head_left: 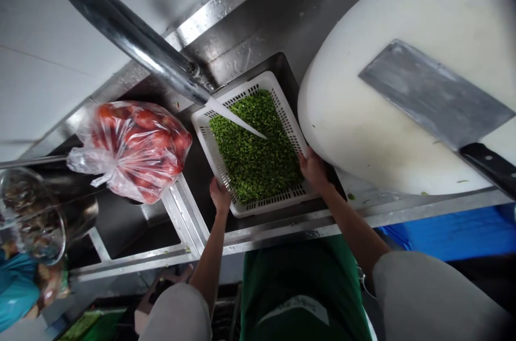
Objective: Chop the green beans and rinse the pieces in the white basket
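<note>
A white slotted plastic basket (201, 118) sits in the sink (201, 180), filled with finely chopped green vegetable (253, 153). My left hand (220, 196) grips its near left side, fingers on the outside and thumb by the rim. On the opposite side, my right hand (313, 170) holds the rim close to the round cutting board. A stream of water (236, 115) runs from the metal faucet (137, 40) onto the chopped greens. Parts of the fingers of both hands are hidden by the basket wall.
A tied clear bag of tomatoes (141, 142) rests left of the basket on the sink divider. To the right, a cleaver (435, 94) lies on a thick round white cutting board (342, 99). A clear bowl (34, 215) with dark contents stands far left, near another person's teal sleeve (18, 290).
</note>
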The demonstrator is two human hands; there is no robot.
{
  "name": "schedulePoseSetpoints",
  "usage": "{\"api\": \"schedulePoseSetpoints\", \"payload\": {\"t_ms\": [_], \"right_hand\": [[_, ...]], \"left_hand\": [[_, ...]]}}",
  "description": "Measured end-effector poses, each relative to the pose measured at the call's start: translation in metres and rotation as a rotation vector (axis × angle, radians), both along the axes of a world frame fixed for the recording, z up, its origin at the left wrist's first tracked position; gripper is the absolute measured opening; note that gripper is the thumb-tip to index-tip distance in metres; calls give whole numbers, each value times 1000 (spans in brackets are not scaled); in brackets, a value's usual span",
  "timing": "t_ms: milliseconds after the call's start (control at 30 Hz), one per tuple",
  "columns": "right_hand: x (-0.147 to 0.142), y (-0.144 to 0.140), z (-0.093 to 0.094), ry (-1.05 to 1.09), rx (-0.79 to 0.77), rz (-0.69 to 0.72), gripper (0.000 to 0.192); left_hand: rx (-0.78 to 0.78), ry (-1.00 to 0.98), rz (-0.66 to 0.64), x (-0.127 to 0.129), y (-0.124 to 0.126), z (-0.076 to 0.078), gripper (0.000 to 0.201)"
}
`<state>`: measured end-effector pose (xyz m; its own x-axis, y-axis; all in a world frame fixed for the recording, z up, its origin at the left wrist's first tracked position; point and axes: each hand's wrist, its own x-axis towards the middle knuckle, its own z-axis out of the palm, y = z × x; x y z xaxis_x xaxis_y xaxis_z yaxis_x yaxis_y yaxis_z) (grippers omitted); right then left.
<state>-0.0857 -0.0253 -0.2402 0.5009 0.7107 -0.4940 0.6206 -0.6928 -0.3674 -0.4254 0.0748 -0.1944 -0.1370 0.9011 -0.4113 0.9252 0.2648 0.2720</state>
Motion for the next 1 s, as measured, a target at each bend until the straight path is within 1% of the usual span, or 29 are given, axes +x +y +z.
{"api": "schedulePoseSetpoints", "payload": {"t_ms": [67, 100, 133, 167, 200, 233, 300, 333, 367, 400, 467, 533, 600, 667, 733, 833, 867, 933, 1000], "right_hand": [[-16, -9, 10, 3, 143, 2, 57], [-26, -13, 12, 32, 234, 16, 58], [-36, -15, 12, 79, 315, 29, 58], [-46, -14, 11, 138, 359, 24, 58], [-56, -10, 8, 198, 344, -14, 59], [-65, -2, 3, 248, 271, -89, 62], [-77, 24, -7, 304, 19, -301, 73], [-81, 40, -11, 317, -99, -398, 79], [-83, 56, -14, 336, -181, -466, 84], [-85, 72, -16, 363, -216, -508, 88], [-85, 101, -18, 438, -184, -539, 88], [-82, 123, -21, 503, -92, -535, 82], [-75, 140, -25, 532, 6, -509, 74], [-66, 152, -31, 571, 103, -459, 66], [-55, 162, -36, 630, 207, -393, 59], [-43, 174, -36, 659, 312, -301, 47], [-40, 178, -33, 646, 329, -273, 44], [-39, 185, -26, 617, 354, -221, 38], [-41, 190, -16, 610, 374, -193, 35]], "left_hand": [[93, -67, -112, 20, -6, -1, 58], [98, -128, -158, 32, -9, -4, 59], [67, -180, -173, 44, -13, -9, 59], [13, -206, -157, 57, -15, -16, 62], [-45, -190, -105, 69, -16, -24, 68], [-96, -152, -43, 79, -15, -31, 77], [-153, -78, 76, 95, -8, -45, 86], [-161, -81, 117, 101, -2, -51, 86], [-156, -117, 151, 106, 5, -56, 83], [-143, -174, 186, 111, 13, -60, 80], [-112, -319, 264, 122, 29, -69, 72], [-96, -446, 358, 137, 44, -76, 69], [-95, -519, 433, 150, 57, -81, 71], [-68, -546, 444, 157, 71, -82, 72], [15, -567, 356, 158, 88, -80, 65], [125, -652, 114, 154, 117, -70, 49], [125, -685, 33, 152, 126, -66, 44], [77, -728, -100, 152, 139, -58, 36], [14, -746, -187, 154, 145, -50, 32]]}}
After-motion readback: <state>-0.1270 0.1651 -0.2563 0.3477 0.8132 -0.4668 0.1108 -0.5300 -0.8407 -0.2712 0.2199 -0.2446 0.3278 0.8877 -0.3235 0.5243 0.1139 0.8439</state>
